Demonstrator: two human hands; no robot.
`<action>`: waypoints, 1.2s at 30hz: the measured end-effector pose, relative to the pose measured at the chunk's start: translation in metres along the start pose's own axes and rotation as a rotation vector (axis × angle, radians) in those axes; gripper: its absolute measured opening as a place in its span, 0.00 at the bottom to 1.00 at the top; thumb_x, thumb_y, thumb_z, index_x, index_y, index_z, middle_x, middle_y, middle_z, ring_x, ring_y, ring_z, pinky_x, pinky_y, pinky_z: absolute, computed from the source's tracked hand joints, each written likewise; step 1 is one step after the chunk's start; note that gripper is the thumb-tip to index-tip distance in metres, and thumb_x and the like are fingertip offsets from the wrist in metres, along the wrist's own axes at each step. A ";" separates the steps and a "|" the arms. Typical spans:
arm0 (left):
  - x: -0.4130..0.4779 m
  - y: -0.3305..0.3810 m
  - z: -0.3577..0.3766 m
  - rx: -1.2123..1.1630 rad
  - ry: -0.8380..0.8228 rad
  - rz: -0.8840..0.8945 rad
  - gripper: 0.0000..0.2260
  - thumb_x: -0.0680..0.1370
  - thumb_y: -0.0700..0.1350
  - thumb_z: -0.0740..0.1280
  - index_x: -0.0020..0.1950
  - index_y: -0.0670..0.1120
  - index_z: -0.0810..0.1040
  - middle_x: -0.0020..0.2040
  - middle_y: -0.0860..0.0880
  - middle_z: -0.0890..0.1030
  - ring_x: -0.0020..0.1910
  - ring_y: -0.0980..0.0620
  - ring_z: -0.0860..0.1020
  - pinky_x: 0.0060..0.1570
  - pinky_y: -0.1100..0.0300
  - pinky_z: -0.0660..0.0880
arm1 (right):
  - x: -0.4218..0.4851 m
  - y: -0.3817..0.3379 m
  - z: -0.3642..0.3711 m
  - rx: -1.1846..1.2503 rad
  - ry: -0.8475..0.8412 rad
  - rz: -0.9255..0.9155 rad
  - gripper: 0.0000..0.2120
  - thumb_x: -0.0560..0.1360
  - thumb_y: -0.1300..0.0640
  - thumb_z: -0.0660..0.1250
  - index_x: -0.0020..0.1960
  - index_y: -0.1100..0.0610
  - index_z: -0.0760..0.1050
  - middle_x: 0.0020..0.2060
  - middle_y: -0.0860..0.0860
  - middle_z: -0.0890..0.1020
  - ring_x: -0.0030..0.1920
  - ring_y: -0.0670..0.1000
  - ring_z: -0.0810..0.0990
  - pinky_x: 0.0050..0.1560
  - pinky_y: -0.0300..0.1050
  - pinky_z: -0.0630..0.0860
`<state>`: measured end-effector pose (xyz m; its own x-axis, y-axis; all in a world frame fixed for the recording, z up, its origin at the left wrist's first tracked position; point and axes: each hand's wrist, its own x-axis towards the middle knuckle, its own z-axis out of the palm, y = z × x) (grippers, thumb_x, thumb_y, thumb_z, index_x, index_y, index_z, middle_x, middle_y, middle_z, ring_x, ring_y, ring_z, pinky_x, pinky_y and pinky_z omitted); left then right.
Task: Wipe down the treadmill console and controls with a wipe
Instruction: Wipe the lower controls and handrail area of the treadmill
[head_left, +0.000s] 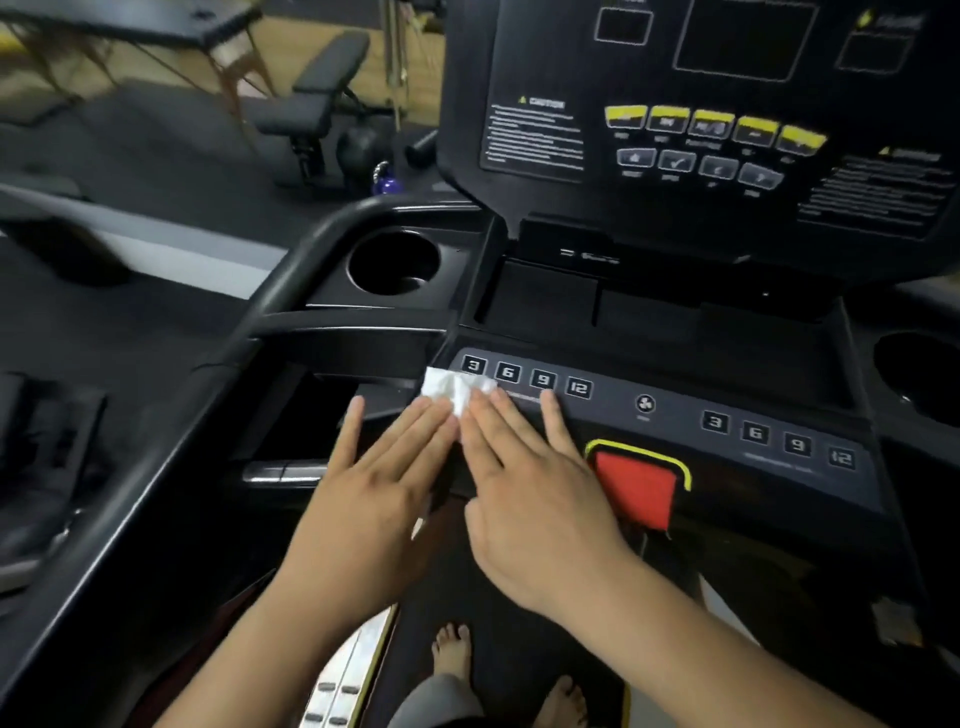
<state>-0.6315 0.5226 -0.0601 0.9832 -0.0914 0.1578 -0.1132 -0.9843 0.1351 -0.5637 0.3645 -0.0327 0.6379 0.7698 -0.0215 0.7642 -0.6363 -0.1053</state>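
Left hand (384, 483) and right hand (530, 483) are lying flat, fingers straight, pressing the white wipe (457, 391) against the front-left corner of the console (602, 415), just beside the numbered buttons (508, 372). The best way on is probably sliding rightward with even, light pressure, skirting the red stop key (634, 488).

Left of the red stop button (636, 488), most of the wipe (457, 389) lies hidden under the left hand (374, 483) and right hand (530, 493). Above that button the print on the caution label (535, 137) blurs unreadable, the display (743, 36) cropped.
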 end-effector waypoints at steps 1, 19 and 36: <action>-0.005 -0.008 0.000 -0.006 0.008 -0.016 0.32 0.73 0.52 0.68 0.75 0.43 0.68 0.76 0.47 0.67 0.75 0.49 0.65 0.73 0.36 0.56 | 0.006 -0.007 0.002 -0.006 -0.003 -0.018 0.32 0.78 0.49 0.49 0.78 0.60 0.46 0.79 0.55 0.48 0.78 0.52 0.42 0.73 0.60 0.31; -0.025 -0.012 -0.012 -0.253 0.063 -0.146 0.30 0.73 0.58 0.64 0.71 0.43 0.71 0.57 0.49 0.73 0.54 0.50 0.72 0.65 0.54 0.71 | 0.005 -0.031 0.005 -0.071 -0.031 -0.089 0.33 0.72 0.51 0.53 0.75 0.61 0.62 0.75 0.54 0.64 0.75 0.52 0.60 0.70 0.62 0.52; 0.079 0.043 -0.002 -0.064 -0.114 0.188 0.36 0.80 0.58 0.49 0.79 0.37 0.41 0.80 0.37 0.41 0.78 0.40 0.36 0.75 0.40 0.38 | -0.009 0.052 -0.013 -0.046 0.035 0.254 0.31 0.74 0.55 0.45 0.77 0.59 0.57 0.75 0.52 0.60 0.76 0.47 0.55 0.75 0.65 0.49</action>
<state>-0.5587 0.4731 -0.0401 0.9533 -0.2924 0.0752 -0.3014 -0.9371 0.1759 -0.5284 0.3243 -0.0247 0.8121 0.5834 -0.0071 0.5822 -0.8111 -0.0557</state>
